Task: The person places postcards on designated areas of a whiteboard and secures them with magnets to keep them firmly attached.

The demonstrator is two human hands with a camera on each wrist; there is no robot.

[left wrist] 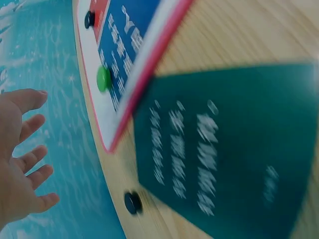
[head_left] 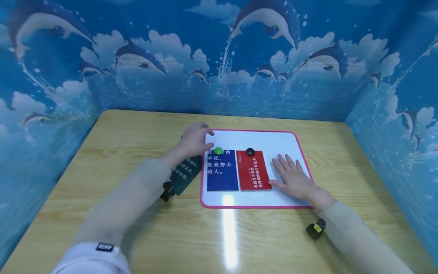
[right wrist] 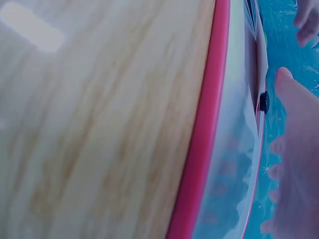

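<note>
The left hand (head_left: pixel 194 140), fingers loosely bent and holding nothing, hung near the round green magnet (head_left: pixel 218 151) on the blue printed card (head_left: pixel 222 182). The right hand (head_left: pixel 292 178) spread straight, empty fingers over the pink-rimmed whiteboard (head_left: pixel 253 199), beside the red printed card (head_left: pixel 245 175).

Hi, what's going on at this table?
A person is working with cards on a whiteboard. A blue card and a red card lie on it, with a green button and a black button at their top edges. The left hand hovers near the green one, holding nothing; the right hand is spread over the board's right part. A dark green card and a loose black button lie off the board.
</note>
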